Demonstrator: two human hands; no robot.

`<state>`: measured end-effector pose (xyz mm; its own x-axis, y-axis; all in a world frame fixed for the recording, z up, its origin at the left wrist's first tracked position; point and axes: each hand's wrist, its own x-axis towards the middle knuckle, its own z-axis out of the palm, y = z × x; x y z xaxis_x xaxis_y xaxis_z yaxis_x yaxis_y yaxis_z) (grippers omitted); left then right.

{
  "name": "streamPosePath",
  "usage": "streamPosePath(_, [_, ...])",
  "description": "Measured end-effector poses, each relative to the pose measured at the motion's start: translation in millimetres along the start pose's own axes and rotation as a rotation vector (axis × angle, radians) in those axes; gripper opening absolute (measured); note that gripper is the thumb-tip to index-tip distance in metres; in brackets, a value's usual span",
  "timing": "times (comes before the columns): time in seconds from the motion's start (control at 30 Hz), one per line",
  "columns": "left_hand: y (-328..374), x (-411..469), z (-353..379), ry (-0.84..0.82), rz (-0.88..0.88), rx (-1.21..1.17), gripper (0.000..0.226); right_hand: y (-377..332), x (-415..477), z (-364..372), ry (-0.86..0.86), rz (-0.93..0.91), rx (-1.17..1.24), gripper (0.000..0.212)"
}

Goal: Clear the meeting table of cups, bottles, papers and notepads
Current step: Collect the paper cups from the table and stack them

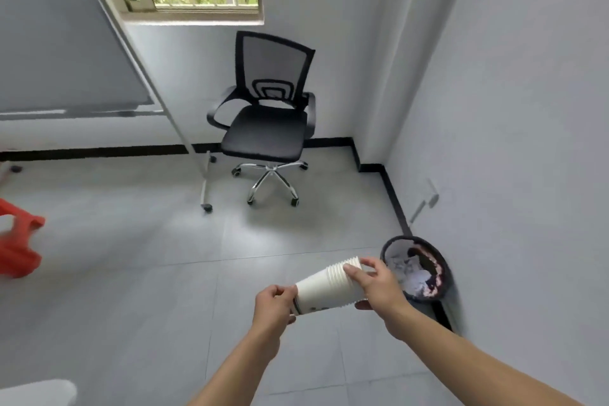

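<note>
Both hands grasp a stack of white paper cups [324, 287]

Head view: left hand [275, 305] pinches the stack's base; right hand [375, 283] curls round its rims. It lies tilted in mid-air, just beside a round black wastebasket [408, 237] of crumpled paper.

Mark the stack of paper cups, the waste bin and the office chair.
stack of paper cups [324, 287]: head view, side of the outermost cup.
waste bin [410, 237]: head view, far rim.
office chair [263, 132]: head view, seat cushion.

The left forearm [237, 369] and right forearm [461, 356] are bare to the wrist, and the left grip [273, 303] and right grip [379, 287] are bare hands.
</note>
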<state>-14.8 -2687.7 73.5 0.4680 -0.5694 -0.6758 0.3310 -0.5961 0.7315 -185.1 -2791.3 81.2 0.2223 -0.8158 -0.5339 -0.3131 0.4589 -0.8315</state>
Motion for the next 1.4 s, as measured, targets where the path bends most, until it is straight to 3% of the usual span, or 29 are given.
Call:
streamPosePath(0.2, [38.4,88.4,89.4,-0.101,-0.045,0.178,0.018,7.4,87.9,-66.4,0.077,0.09,0.034,0.048])
streamPosePath(0.43, [82.0,187.3,218.6,-0.23,-0.052,0.378,0.009,0.4,196.4,-142.8,0.303,0.221,0.138,0.047])
streamPosePath(0.6, [100.0,233.4,301.3,-0.334,-0.074,0.614,0.022,11.5,258.2,-195.4,0.416,0.343,0.195,0.046])
streamPosePath(0.73, [88.0,271.8,370.7,-0.367,-0.144,0.649,0.023,42.0,317.5,-244.3,0.411,0.454,0.19,0.052])
streamPosePath(0.93, [6.8,342.0,471.3,-0.306,-0.249,0.65,0.018,127.1,436.6,-305.7,0.343,0.519,-0.042,0.065])
streamPosePath(1.13, [-96.8,426.5,538.9,-0.329,-0.333,0.636,0.021,242.6,547.7,-327.7,0.244,0.553,-0.297,0.04])
streamPosePath(1.3, [-190.7,506.8,566.5,-0.314,-0.452,0.567,0.026,353.1,621.9,-326.7,0.165,0.591,-0.363,0.036])
streamPosePath(1.4, [-223.1,533.7,576.2,-0.315,-0.521,0.531,0.013,389.6,642.5,-323.3,0.133,0.602,-0.386,0.032])
